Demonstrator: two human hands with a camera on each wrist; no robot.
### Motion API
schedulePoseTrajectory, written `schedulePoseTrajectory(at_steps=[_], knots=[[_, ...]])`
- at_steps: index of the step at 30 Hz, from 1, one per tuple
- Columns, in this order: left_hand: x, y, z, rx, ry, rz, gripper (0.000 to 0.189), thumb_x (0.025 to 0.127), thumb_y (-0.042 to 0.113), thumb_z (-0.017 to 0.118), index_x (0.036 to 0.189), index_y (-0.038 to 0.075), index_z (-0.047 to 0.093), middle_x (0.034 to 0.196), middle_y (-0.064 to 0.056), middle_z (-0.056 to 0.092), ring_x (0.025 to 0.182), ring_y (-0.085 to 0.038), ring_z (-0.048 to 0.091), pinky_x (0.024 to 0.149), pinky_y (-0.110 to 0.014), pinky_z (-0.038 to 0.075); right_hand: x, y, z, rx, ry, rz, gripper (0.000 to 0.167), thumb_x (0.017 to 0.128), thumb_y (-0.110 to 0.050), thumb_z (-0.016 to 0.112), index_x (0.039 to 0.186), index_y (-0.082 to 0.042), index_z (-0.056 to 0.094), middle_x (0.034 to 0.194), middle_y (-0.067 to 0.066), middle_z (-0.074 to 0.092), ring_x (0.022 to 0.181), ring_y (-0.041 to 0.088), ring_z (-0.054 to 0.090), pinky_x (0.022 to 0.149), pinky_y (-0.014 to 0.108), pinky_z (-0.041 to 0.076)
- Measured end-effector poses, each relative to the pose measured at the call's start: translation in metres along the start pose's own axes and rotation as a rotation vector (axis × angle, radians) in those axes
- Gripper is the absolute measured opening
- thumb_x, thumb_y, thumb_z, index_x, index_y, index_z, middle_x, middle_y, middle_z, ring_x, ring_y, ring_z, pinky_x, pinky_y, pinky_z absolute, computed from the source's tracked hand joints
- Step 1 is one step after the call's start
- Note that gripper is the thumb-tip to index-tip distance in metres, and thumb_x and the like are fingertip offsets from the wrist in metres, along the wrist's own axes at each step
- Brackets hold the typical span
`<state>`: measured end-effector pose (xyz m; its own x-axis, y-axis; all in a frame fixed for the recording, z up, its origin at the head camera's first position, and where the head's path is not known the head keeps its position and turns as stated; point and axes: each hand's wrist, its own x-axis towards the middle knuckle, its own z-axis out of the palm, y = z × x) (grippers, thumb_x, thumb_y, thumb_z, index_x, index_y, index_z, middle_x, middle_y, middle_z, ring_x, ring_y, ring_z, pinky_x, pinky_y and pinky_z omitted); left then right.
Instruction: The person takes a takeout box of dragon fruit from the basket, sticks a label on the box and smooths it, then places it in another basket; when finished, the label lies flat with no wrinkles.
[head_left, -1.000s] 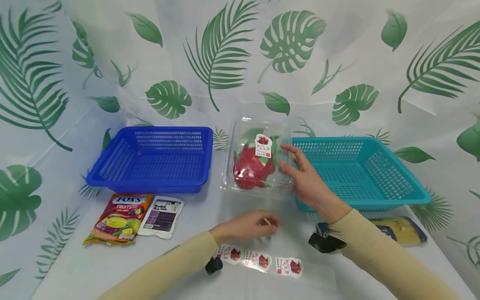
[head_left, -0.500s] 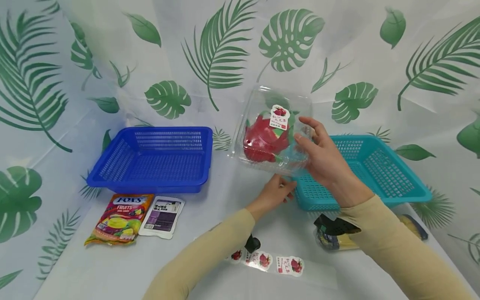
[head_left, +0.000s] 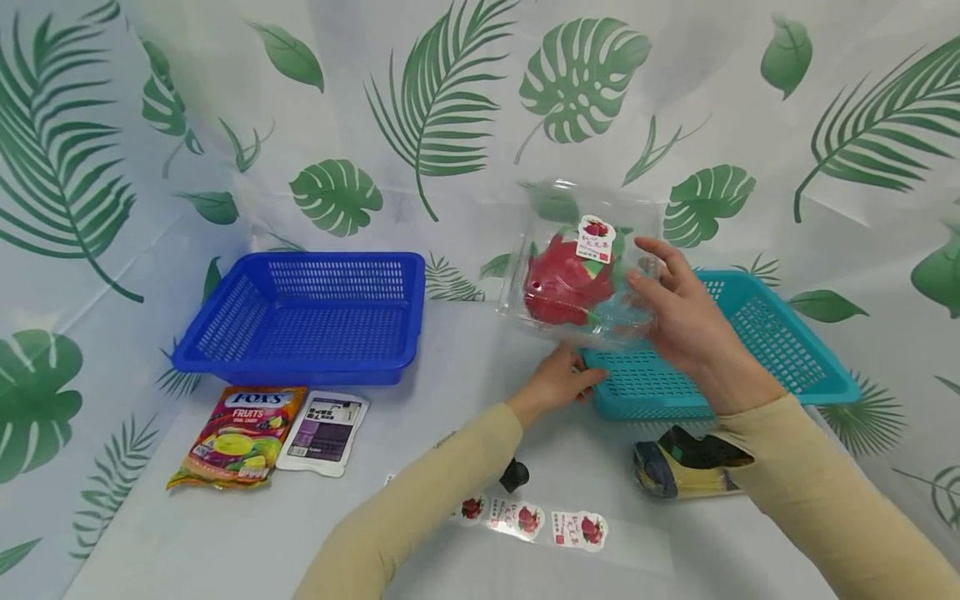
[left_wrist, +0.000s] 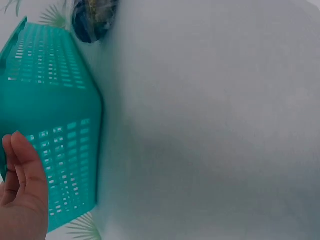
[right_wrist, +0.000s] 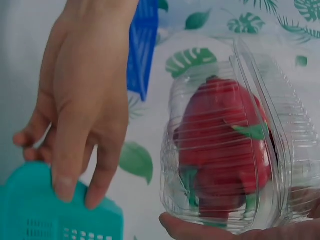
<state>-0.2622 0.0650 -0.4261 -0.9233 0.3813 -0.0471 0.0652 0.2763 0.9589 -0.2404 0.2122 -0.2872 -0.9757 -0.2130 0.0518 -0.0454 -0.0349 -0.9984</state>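
Observation:
My right hand (head_left: 686, 321) holds a clear plastic clamshell box (head_left: 630, 218) by its right side, up off the table. Inside lies a red dragon fruit (head_left: 566, 287) with green scales, and a white printed sticker (head_left: 596, 239) is on the lid. Below the box, my left hand (head_left: 558, 379) grips the near left corner of the teal basket (head_left: 652, 400). The right wrist view shows its fingers hooked over the rim, and in the left wrist view the fingertips (left_wrist: 19, 142) lie against the basket's wall.
A strip of several fruit stickers (head_left: 525, 521) lies at the front. Left stands a blue basket (head_left: 322, 333), with a FOX'S candy bag (head_left: 238, 437) and a white-and-purple pouch (head_left: 324, 435) before it. A yellow packet (head_left: 693, 479) lies partly behind the right sleeve.
The boxed dragon fruit rose, then moved right in my right hand. My left hand went from above the sticker strip forward and right to the teal basket's rim.

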Motion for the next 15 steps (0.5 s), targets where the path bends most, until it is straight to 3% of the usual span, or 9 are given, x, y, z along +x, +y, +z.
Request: schedulePoseTrajectory(at_steps=[5, 9, 15], knots=[[0.0, 0.005, -0.003, -0.016, -0.035, -0.002, 0.052, 0.096, 0.019, 0.065, 0.138, 0.004, 0.04, 0.082, -0.006, 0.055, 0.063, -0.013, 0.06, 0.067, -0.029, 0.057, 0.002, -0.002, -0.025, -0.047, -0.014, 0.014, 0.056, 0.101, -0.029, 0.052, 0.15, -0.032, 0.024, 0.138, 0.003, 0.03, 0.114, 0.022, 0.045, 0.075, 0.035, 0.057], [0.001, 0.008, -0.005, -0.016, -0.056, -0.006, 0.049, 0.096, 0.017, 0.064, 0.138, 0.007, 0.041, 0.083, -0.006, 0.054, 0.063, -0.012, 0.059, 0.064, -0.024, 0.055, 0.004, -0.005, -0.049, -0.096, -0.032, 0.043, 0.055, 0.102, -0.03, 0.051, 0.15, -0.035, 0.023, 0.143, 0.003, 0.024, 0.116, 0.021, 0.044, 0.075, 0.035, 0.057], [0.001, 0.008, -0.006, -0.007, -0.071, -0.022, 0.051, 0.095, 0.021, 0.066, 0.137, 0.009, 0.039, 0.082, -0.007, 0.056, 0.063, -0.014, 0.06, 0.069, -0.03, 0.056, 0.005, -0.003, -0.091, -0.197, -0.084, 0.107, 0.054, 0.103, -0.031, 0.047, 0.15, -0.039, 0.021, 0.151, 0.01, 0.005, 0.114, 0.017, 0.045, 0.077, 0.035, 0.057]])
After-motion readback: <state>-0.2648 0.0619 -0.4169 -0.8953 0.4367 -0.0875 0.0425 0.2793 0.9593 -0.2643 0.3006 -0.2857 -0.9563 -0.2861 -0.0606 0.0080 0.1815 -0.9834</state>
